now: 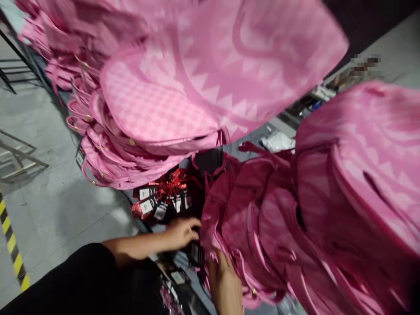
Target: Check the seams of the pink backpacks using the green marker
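Note:
A row of dark-shaded pink backpacks stands packed together on the right. My left hand reaches to the near end of this row, its bent fingers apart, with nothing visible in them. Lower down, my right hand has its fingers curled at the edge of the end backpack, closed on its pink fabric; the fingertips are partly hidden. Black tags with white labels and shiny red strings lie just beyond my left hand.
A tall stack of lighter pink backpacks, with checked and tooth-patterned panels, fills the upper middle. Left of it are the grey floor, a yellow-black floor stripe and a stand's legs. A white plastic bag lies between the rows.

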A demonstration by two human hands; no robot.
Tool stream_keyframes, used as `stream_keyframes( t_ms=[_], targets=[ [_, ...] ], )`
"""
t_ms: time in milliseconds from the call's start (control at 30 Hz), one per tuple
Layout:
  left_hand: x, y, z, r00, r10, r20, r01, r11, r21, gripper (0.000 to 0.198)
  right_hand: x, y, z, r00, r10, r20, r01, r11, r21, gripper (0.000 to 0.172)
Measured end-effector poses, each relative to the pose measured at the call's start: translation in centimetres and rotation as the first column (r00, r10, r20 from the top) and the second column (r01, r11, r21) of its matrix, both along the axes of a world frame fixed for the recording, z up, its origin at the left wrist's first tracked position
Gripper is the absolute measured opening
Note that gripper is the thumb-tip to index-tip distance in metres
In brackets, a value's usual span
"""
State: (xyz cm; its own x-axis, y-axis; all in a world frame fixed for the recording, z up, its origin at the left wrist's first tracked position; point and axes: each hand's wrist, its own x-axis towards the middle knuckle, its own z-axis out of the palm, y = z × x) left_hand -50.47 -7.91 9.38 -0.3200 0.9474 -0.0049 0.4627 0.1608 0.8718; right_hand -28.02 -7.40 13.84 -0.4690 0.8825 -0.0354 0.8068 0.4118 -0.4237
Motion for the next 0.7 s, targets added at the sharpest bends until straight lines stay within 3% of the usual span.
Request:
stream_keyframes(
  t_ms=[67,167,267,367,467,533,700],
  targets=[
    [-2.4,-0.3,-1.4,0.987,0.158,-0.01,-0.158,0.987,-0.031,0.026,-2.8,1.3,0.9,0.998,0.03,0.05,-0.034,0.996,0.083,0.034],
    [-7.6,1.8,-3.5,0.916,0.395,-0.078,-0.398,0.917,-0.032,0.037,-10.0,5.2,0.9,0.974,0.185,0.129,-0.189,0.982,0.021,0.032],
    [-10.7,4.7,-4.8,0.887,0.449,-0.11,-0.453,0.892,-0.012,0.052,-17.7,9.9,-1.2,0.95,0.217,0.223,-0.219,0.976,-0.017,0.037],
    [-11.2,6.5,-5.7,0.899,0.424,-0.107,-0.428,0.904,-0.015,0.052,-22.7,13.1,-4.3,0.938,0.217,0.271,-0.203,0.976,-0.079,0.032],
    [-11.1,7.3,-6.7,0.905,0.417,-0.087,-0.421,0.906,-0.046,0.049,-24.2,14.3,-6.4,0.928,0.202,0.313,-0.169,0.977,-0.129,0.03],
    [-11.3,7.7,-7.3,0.899,0.431,-0.074,-0.436,0.897,-0.072,0.048,-24.2,14.2,-6.4,0.926,0.191,0.327,-0.155,0.979,-0.134,0.032],
    [-11.7,9.1,-8.0,0.87,0.489,-0.058,-0.492,0.863,-0.116,0.037,-22.8,11.5,-2.8,0.927,0.108,0.358,-0.077,0.992,-0.098,0.035]
  ],
)
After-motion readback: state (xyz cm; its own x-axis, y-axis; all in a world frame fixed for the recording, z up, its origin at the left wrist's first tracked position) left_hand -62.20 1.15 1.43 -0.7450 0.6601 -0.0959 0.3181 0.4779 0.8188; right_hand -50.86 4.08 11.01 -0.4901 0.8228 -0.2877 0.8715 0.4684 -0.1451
